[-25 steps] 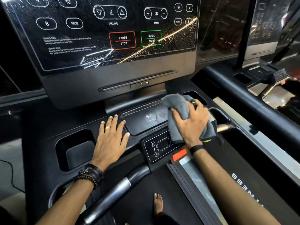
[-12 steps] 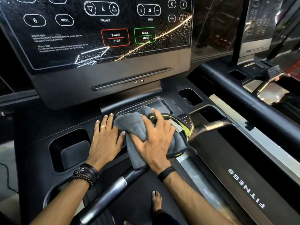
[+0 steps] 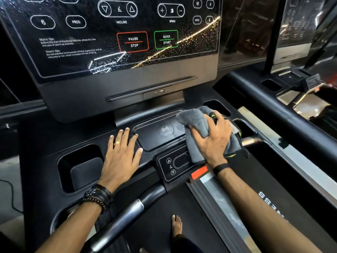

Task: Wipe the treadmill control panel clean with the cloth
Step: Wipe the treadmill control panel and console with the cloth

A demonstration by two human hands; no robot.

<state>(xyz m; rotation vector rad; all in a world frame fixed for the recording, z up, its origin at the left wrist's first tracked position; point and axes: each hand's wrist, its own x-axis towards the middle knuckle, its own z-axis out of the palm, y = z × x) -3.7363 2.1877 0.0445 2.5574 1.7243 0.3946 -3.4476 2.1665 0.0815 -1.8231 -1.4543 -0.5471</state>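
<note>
The treadmill's black touch panel fills the top of the view, its glass speckled with droplets. Below it lies a flat console tray with a wireless-charging mark, and a small incline keypad. My right hand presses a bunched grey cloth with a yellow-green edge onto the tray's right end and the keypad's right part. My left hand lies flat, fingers spread, on the console just left of the tray, holding nothing.
A deep cup holder sits left of my left hand. A black and silver handlebar runs below the console. A red safety tab lies by the keypad. A bare foot stands on the belt. Another treadmill stands at the right.
My right hand swept the cloth left across the tray to beside my left hand, then back to the right end. The left hand stayed in place.
</note>
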